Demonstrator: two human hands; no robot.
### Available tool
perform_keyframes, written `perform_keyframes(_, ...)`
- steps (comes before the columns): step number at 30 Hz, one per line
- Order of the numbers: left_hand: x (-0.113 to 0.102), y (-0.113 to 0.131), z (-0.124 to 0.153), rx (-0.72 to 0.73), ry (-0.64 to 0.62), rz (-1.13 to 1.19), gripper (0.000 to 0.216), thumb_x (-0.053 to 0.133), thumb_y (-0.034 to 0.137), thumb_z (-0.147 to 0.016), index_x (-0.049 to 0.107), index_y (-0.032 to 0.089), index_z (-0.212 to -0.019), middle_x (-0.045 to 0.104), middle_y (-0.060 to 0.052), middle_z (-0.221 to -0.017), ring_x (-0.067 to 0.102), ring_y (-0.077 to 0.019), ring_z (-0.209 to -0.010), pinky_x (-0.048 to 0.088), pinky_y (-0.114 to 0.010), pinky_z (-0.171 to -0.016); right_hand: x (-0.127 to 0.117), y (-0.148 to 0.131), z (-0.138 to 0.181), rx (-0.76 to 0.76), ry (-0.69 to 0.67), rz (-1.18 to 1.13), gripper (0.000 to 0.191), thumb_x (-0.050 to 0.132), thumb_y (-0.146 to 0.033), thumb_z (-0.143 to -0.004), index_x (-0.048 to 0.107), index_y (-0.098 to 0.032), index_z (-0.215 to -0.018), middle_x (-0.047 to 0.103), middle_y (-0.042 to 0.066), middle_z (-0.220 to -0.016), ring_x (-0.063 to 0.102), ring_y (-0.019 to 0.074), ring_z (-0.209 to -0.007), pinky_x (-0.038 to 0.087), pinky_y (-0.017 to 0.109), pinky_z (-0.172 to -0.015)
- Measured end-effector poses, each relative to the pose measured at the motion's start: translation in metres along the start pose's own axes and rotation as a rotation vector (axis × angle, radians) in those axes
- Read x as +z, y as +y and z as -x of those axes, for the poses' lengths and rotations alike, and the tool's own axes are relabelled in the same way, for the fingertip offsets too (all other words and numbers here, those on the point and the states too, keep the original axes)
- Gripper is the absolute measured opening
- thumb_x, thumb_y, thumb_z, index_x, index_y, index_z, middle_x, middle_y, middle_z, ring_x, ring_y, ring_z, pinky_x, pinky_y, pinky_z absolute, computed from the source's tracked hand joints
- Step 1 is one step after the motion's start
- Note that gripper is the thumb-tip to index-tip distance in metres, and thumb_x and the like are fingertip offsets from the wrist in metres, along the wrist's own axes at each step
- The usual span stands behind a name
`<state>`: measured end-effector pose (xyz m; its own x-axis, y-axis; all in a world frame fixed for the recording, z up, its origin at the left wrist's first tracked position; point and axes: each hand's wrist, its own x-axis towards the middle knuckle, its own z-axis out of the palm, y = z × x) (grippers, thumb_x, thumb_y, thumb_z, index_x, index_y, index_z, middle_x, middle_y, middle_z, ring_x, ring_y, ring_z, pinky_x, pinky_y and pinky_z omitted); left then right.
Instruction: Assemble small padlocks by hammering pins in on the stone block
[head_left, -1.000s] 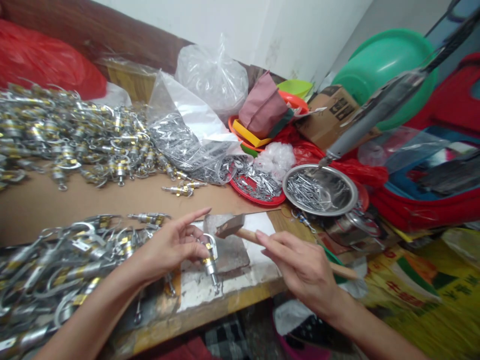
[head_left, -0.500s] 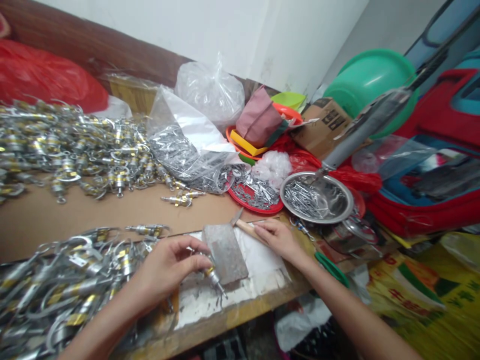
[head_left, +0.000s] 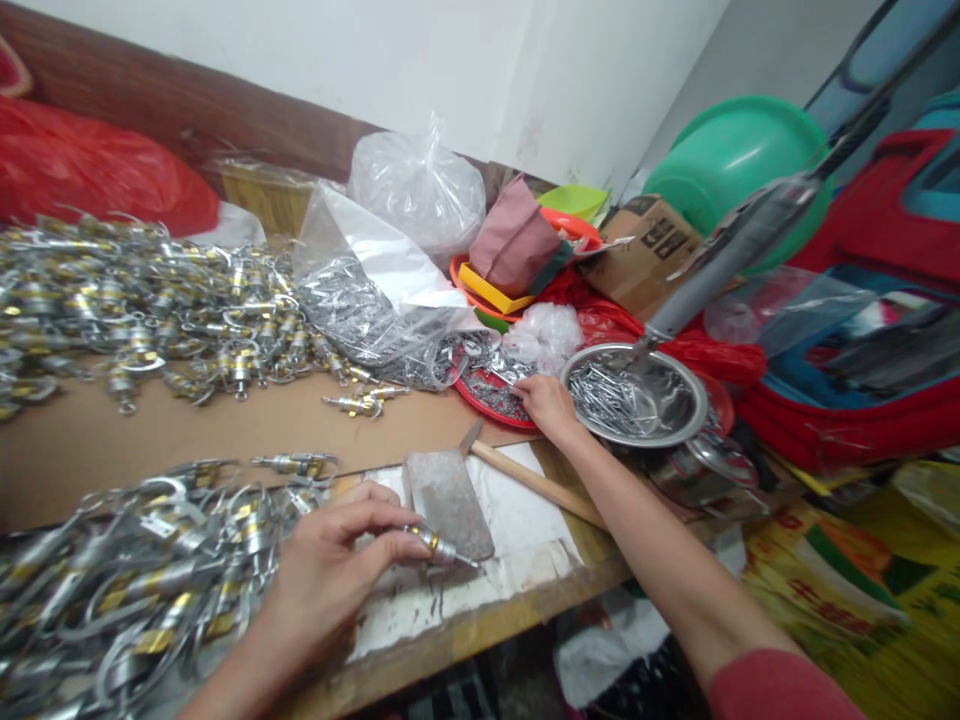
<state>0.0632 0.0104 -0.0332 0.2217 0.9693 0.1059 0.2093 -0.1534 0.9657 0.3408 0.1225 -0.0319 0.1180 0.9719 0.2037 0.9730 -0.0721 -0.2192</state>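
Observation:
My left hand (head_left: 330, 570) is closed round a small silver and brass clasp (head_left: 439, 546), held on its side on the white sheet beside a grey metal block (head_left: 448, 500). My right hand (head_left: 546, 405) reaches out to the red tray (head_left: 487, 395) of small silver parts, fingers curled on them; what they grip is too small to make out. A wooden-handled hammer (head_left: 536, 482) lies loose on the bench between the hands, its head by the block.
Heaps of silver clasps lie at near left (head_left: 135, 570) and far left (head_left: 142, 300). A steel bowl of pins (head_left: 634, 395) sits right of the tray. Plastic bags (head_left: 390, 280), a cardboard box (head_left: 649, 250), a green basin (head_left: 739, 150) and a hanging grey power tool (head_left: 727, 260) crowd the back.
My right hand laid the hammer down and moved away to the red tray. My left hand turned the clasp from upright to lying flat beside the block.

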Motion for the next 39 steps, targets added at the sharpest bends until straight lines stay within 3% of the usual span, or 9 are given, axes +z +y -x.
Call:
perform_keyframes(5,0.001,-0.002,0.006,0.111,0.035,-0.024,0.012,0.067,0.022,-0.063,0.077,0.024,-0.069,0.072,-0.001,-0.066,0.066,-0.0187,-0.065,0.051,-0.027,-0.061,-0.021,-0.028,0.042,-0.098,0.047,-0.21,0.019,0.057,-0.017,-0.084,0.073,-0.019,-0.094,0.071,0.007,-0.094,0.065,0.0169,-0.088,0.048,0.027,-0.081)
perform_keyframes(10,0.005,-0.007,0.009,0.025,0.091,0.013,0.034,0.07,0.021,-0.061,0.073,0.019,-0.095,0.069,0.001,-0.064,0.063,-0.0168,-0.058,0.051,-0.029,-0.063,-0.027,-0.08,0.114,-0.339,-0.085,-0.88,0.015,0.066,-0.011,-0.075,0.075,-0.019,-0.083,0.074,0.003,-0.082,0.068,0.0144,-0.076,0.054,0.025,-0.072)
perform_keyframes(14,0.005,-0.005,0.009,0.077,0.102,0.0,0.037,0.071,0.019,-0.061,0.073,0.019,-0.098,0.067,0.003,-0.06,0.061,-0.0155,-0.057,0.05,-0.027,-0.062,-0.026,-0.096,0.14,-0.342,-0.107,-1.008,0.024,0.061,-0.004,-0.074,0.072,-0.018,-0.091,0.073,0.003,-0.08,0.068,0.0125,-0.072,0.054,0.021,-0.068)
perform_keyframes(18,0.004,0.0,0.009,0.172,0.043,-0.037,0.022,0.068,0.017,-0.065,0.077,0.024,-0.084,0.07,0.0,-0.065,0.063,-0.0163,-0.062,0.049,-0.026,-0.063,-0.024,-0.094,0.142,-0.357,-0.112,-1.08,0.029,0.057,-0.001,-0.074,0.066,-0.018,-0.096,0.071,0.001,-0.078,0.068,0.0107,-0.07,0.055,0.017,-0.064)
perform_keyframes(22,0.004,0.002,0.011,0.174,0.007,-0.018,0.017,0.065,0.019,-0.069,0.078,0.027,-0.074,0.071,-0.002,-0.07,0.065,-0.0176,-0.067,0.049,-0.025,-0.062,-0.024,-0.093,0.147,-0.379,-0.115,-1.072,0.034,0.055,-0.002,-0.077,0.058,-0.018,-0.106,0.071,0.003,-0.082,0.069,0.0115,-0.076,0.056,0.018,-0.068)
perform_keyframes(25,0.003,0.004,0.013,0.069,0.024,0.035,0.014,0.068,0.02,-0.067,0.078,0.029,-0.07,0.071,-0.001,-0.07,0.064,-0.0168,-0.068,0.048,-0.024,-0.062,-0.021,-0.09,0.152,-0.436,-0.017,-0.982,0.035,0.059,-0.009,-0.079,0.054,-0.018,-0.112,0.071,0.005,-0.089,0.069,0.0137,-0.082,0.056,0.022,-0.073)
perform_keyframes(30,-0.001,0.014,0.015,-0.08,0.039,0.168,0.008,0.073,0.022,-0.061,0.077,0.029,-0.062,0.071,0.0,-0.066,0.064,-0.0155,-0.065,0.049,-0.022,-0.06,-0.012,-0.078,0.156,-0.798,0.296,-0.678,0.03,0.059,-0.009,-0.081,0.057,-0.018,-0.11,0.069,0.008,-0.093,0.066,0.0158,-0.085,0.055,0.026,-0.073)
perform_keyframes(33,-0.004,0.019,0.016,-0.061,-0.017,0.126,0.006,0.073,0.024,-0.063,0.077,0.028,-0.063,0.072,0.0,-0.065,0.064,-0.0153,-0.063,0.049,-0.021,-0.058,-0.015,-0.072,0.154,-0.963,0.402,-0.536,0.023,0.048,-0.007,-0.087,0.062,-0.016,-0.102,0.07,0.011,-0.094,0.065,0.0158,-0.086,0.054,0.026,-0.071)
perform_keyframes(39,-0.007,0.026,0.016,0.134,-0.039,-0.114,0.013,0.067,0.024,-0.069,0.075,0.023,-0.059,0.068,-0.001,-0.059,0.062,-0.0142,-0.057,0.047,-0.022,-0.056,-0.027,-0.069,0.148,-1.067,0.397,-0.411,0.023,0.046,-0.012,-0.09,0.069,-0.01,-0.094,0.071,0.016,-0.095,0.066,0.0196,-0.09,0.056,0.029,-0.072)
